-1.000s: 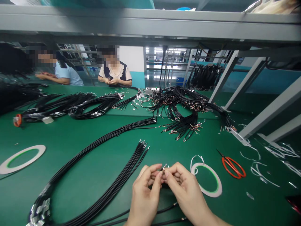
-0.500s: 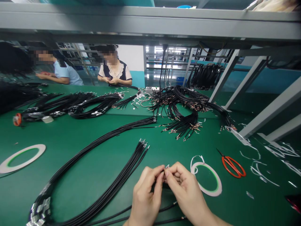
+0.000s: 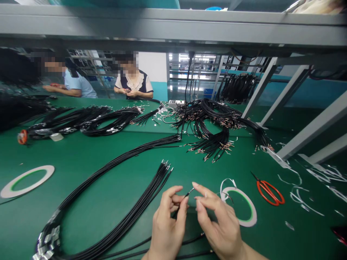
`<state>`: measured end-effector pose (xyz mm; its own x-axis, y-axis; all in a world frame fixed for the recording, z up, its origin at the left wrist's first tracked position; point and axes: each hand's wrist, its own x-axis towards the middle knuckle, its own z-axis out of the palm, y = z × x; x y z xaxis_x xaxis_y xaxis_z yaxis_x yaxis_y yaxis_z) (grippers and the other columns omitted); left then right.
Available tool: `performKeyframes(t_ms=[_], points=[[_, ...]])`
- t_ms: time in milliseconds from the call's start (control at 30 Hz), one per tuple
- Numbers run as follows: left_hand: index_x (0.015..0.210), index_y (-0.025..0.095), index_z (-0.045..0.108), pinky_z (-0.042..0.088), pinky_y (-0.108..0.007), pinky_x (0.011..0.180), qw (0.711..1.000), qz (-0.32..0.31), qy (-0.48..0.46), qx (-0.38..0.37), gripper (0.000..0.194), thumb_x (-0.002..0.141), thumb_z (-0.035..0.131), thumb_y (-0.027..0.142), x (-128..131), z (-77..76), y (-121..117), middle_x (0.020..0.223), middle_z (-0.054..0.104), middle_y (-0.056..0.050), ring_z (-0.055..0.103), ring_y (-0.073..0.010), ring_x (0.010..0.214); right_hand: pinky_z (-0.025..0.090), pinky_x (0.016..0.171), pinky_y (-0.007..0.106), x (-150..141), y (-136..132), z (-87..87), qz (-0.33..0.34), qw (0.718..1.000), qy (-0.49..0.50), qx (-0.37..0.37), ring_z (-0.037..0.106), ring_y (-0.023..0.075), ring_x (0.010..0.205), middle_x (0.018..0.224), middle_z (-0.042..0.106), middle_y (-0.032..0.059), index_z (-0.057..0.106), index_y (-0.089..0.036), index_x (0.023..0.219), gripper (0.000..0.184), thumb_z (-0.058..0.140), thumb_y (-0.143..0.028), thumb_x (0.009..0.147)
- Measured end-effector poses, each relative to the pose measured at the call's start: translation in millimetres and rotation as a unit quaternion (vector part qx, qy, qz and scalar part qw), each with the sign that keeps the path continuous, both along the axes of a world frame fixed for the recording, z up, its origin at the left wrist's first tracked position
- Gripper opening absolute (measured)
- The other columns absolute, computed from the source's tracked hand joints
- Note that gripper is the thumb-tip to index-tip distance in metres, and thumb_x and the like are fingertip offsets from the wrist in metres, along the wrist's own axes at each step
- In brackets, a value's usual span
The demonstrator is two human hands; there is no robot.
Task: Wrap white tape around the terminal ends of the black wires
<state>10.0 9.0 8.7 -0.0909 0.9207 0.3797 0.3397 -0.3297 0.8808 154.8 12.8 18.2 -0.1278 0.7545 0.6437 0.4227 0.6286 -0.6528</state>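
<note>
My left hand pinches a thin black cable between thumb and fingers, its silvery tip pointing up and right. Close by on the right, my right hand has thumb and index finger apart, the index fingertip near or touching the cable tip. A small white bit shows by one of its fingers, too small to name. Beneath both hands run several loose black cables with bare metal ends. Left of them, a long curved bundle of black cables lies on the green table, wrapped in shiny tape at its bend.
A white tape ring and orange-handled scissors lie at right, near white strip scraps. Another tape ring is at left. Cable heaps line the back, below a grey shelf beam. Two people sit across.
My right hand has parted from the left, its thumb and index finger spreading. The cable tip now shows in my left hand, which has barely moved.
</note>
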Motion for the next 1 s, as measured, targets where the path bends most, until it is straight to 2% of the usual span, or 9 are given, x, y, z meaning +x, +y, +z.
performKeyframes(t_ms=[100,167,233,300,400,533,633,800,1000], points=[[0.113,0.024,0.046,0.057,-0.023,0.069,1.000,0.001,-0.014,0.004,0.032,0.085,0.055,0.014,0.3,0.3,-0.6,0.080,0.067,0.002,0.068,-0.0128,0.074,0.055,0.074,0.035,1.2,0.7,-2.2,0.054,0.993,-0.100,0.024,0.066,0.0265,0.103,0.120,0.066,0.0134,0.059,-0.021,0.108,0.031,0.053,-0.003,0.084],[0.113,0.024,0.045,0.057,-0.022,0.068,1.000,-0.004,-0.013,0.010,0.032,0.085,0.053,0.012,-0.1,0.0,-0.6,0.080,0.067,0.002,0.068,-0.0124,0.073,0.056,0.074,0.035,0.2,0.2,-0.8,0.099,0.989,-0.111,0.010,0.068,0.0255,0.098,0.122,0.064,0.0133,0.060,-0.022,0.107,0.030,0.052,-0.004,0.084],[0.114,0.024,0.045,0.058,-0.022,0.067,1.000,-0.005,-0.005,0.015,0.032,0.085,0.052,0.011,-0.6,-0.6,-0.3,0.080,0.066,0.002,0.068,-0.0124,0.072,0.055,0.079,0.035,-1.5,-1.1,2.1,0.107,0.993,-0.048,-0.017,0.067,0.0246,0.099,0.114,0.069,0.0110,0.062,-0.022,0.102,0.025,0.053,-0.007,0.084],[0.114,0.024,0.046,0.058,-0.022,0.067,1.000,0.002,0.004,0.022,0.032,0.085,0.054,0.012,-1.2,-1.5,0.1,0.081,0.066,0.002,0.068,-0.0126,0.072,0.054,0.080,0.035,-3.7,-2.8,5.6,0.048,0.995,0.052,-0.076,0.065,0.0240,0.101,0.103,0.071,0.0094,0.063,-0.022,0.091,0.015,0.053,-0.012,0.086],[0.112,0.024,0.049,0.058,-0.022,0.067,0.998,0.014,0.031,0.048,0.031,0.084,0.057,0.012,-1.8,-3.2,0.8,0.088,0.065,0.000,0.068,-0.0124,0.074,0.054,0.073,0.030,-7.3,-4.4,11.0,-0.035,0.971,0.139,-0.192,0.063,0.0231,0.098,0.103,0.065,0.0101,0.062,-0.021,0.081,0.014,0.052,-0.023,0.090],[0.113,0.023,0.051,0.057,-0.022,0.070,0.992,0.008,0.077,0.100,0.034,0.083,0.057,0.009,-2.5,-4.2,1.9,0.094,0.064,-0.002,0.067,-0.0132,0.079,0.054,0.073,0.028,-11.6,-4.8,14.3,0.012,0.941,0.184,-0.285,0.062,0.0221,0.095,0.108,0.060,0.0106,0.064,-0.019,0.081,0.018,0.054,-0.031,0.089],[0.113,0.022,0.052,0.058,-0.022,0.070,0.989,0.000,0.090,0.121,0.034,0.082,0.057,0.007,-2.8,-3.3,2.3,0.092,0.065,-0.003,0.068,-0.0144,0.079,0.054,0.075,0.029,-12.5,-4.8,13.9,0.041,0.933,0.205,-0.293,0.062,0.0224,0.095,0.103,0.061,0.0100,0.064,-0.019,0.083,0.017,0.055,-0.032,0.089],[0.113,0.020,0.053,0.058,-0.022,0.069,0.987,-0.013,0.097,0.126,0.034,0.082,0.057,0.006,-3.2,-2.9,1.0,0.089,0.066,-0.003,0.068,-0.0146,0.077,0.053,0.076,0.028,-10.7,-3.8,12.9,0.046,0.939,0.199,-0.278,0.063,0.0209,0.091,0.104,0.061,0.0095,0.064,-0.020,0.087,0.014,0.055,-0.030,0.089],[0.114,0.020,0.052,0.057,-0.021,0.070,0.984,-0.010,0.110,0.138,0.036,0.082,0.057,0.004,-3.4,-1.3,0.9,0.090,0.066,-0.003,0.068,-0.0141,0.078,0.052,0.074,0.029,-12.2,-1.3,9.6,0.054,0.924,0.230,-0.302,0.063,0.0195,0.084,0.097,0.063,0.0079,0.063,-0.019,0.088,0.013,0.055,-0.029,0.089]])
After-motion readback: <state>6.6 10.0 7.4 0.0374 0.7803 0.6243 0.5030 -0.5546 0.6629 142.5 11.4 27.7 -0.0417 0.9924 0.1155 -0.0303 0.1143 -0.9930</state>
